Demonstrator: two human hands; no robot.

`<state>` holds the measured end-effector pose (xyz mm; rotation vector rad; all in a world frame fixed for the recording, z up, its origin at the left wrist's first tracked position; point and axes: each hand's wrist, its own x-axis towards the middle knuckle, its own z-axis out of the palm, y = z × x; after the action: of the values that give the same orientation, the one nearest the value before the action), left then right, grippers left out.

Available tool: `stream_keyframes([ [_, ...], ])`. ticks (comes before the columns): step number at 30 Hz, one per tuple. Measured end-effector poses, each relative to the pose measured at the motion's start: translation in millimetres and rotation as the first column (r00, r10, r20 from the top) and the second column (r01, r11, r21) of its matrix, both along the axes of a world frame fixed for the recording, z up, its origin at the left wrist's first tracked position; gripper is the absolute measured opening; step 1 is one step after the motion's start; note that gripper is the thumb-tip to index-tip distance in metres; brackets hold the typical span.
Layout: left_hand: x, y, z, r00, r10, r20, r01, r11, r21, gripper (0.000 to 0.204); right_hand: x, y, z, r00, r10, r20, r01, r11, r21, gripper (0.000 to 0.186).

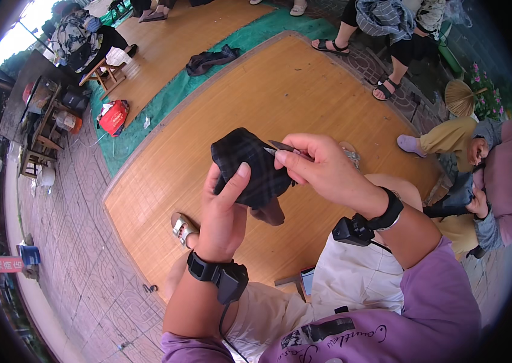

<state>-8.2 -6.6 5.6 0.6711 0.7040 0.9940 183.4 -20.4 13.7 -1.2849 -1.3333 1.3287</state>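
Left hand (224,202) clamped on bunched dark plaid fabric (250,172); right hand (327,164) pinching small pointed metal snips (281,146), tips facing left thumb; slip could nick weave, skin.

Purple shirt (413,305), black wrist straps (204,268)

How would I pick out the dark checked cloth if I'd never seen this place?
Find the big tan mat filling the middle of the view. Above it, the left hand holds the dark checked cloth, beside the small two-pointed tool in the right hand. Faint crossing lines and being held up set it apart from the dark garment lying crumpled near the mat's far edge.
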Motion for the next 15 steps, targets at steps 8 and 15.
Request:
stream_keyframes([
  [8, -0.6, -1.1, 0.3, 1.000, 0.001, 0.006, -0.001, 1.000, 0.009, 0.030, -0.1, 0.1, 4.8, 0.998, 0.002, -0.058, -0.003, 1.000, -0.011, 0.018],
  [15, 0.1, -2.2, -4.4, 0.999, -0.036, -0.006, 0.036, 0.999, 0.017, 0.036, 4.6, -1.6, 8.5, 0.983, 0.010, -0.181, -0.020, 0.998, -0.052, 0.022],
])
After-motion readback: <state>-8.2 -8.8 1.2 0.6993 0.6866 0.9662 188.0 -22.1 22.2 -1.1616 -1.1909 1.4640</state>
